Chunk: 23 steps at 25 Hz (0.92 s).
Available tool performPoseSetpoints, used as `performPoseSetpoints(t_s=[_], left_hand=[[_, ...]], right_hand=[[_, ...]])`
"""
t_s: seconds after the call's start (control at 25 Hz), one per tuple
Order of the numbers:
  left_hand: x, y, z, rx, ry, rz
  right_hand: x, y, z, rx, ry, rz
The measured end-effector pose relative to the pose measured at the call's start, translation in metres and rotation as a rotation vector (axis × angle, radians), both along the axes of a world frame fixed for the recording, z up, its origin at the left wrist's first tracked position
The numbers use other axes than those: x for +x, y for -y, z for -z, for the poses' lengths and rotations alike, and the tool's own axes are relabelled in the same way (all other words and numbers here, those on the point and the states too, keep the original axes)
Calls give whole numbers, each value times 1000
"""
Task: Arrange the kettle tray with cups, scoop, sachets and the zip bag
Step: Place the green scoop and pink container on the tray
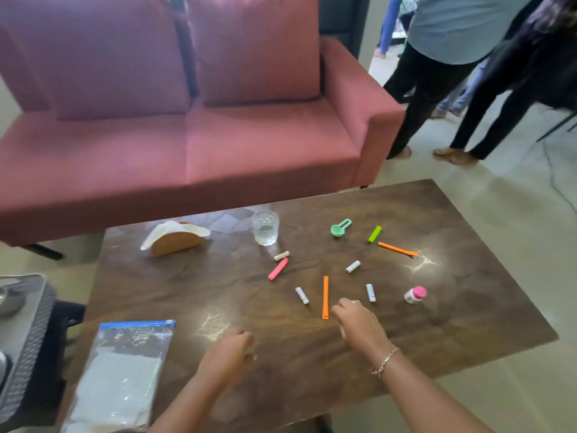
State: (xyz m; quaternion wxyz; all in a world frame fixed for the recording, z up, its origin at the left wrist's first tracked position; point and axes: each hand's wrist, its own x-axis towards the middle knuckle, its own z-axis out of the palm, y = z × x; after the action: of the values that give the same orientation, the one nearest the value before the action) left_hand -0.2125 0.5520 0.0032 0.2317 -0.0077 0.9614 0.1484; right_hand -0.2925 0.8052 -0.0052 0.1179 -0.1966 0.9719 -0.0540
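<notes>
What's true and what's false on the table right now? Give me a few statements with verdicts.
1. The zip bag lies flat at the near left corner of the table. True.
2. The green scoop sits inside the glass tumbler. False: it lies on the table, right of the tumbler and apart from it.
3. The left hand grips the zip bag. False: it is over bare table right of the bag, holding nothing.
4. The tumbler stands upright. True.
5. The pink-capped bottle is right of the right hand. True.
</notes>
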Motion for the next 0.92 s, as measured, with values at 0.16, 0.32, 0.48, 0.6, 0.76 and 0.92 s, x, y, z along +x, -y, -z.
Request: performPoseSetpoints(t_s=[0.16,0.32,0.48,0.6,0.76,0.92], left_hand=[[-55,-36,12,15,37,27],[-123,-74,28,-17,89,94],[-174,-100,48,13,101,106],[-214,-114,58,-11,64,176],[-288,-130,68,-26,-39,270],[-365,-158,88,9,-107,211]], right_hand=[[-51,-73,15,-12,-2,134],[-98,-161,39,57,34,370],[-114,-204,80,129,139,284],[-117,-211,101,134,202,320],[-115,-213,116,52,167,305],[-118,-213,118,-47,144,296]])
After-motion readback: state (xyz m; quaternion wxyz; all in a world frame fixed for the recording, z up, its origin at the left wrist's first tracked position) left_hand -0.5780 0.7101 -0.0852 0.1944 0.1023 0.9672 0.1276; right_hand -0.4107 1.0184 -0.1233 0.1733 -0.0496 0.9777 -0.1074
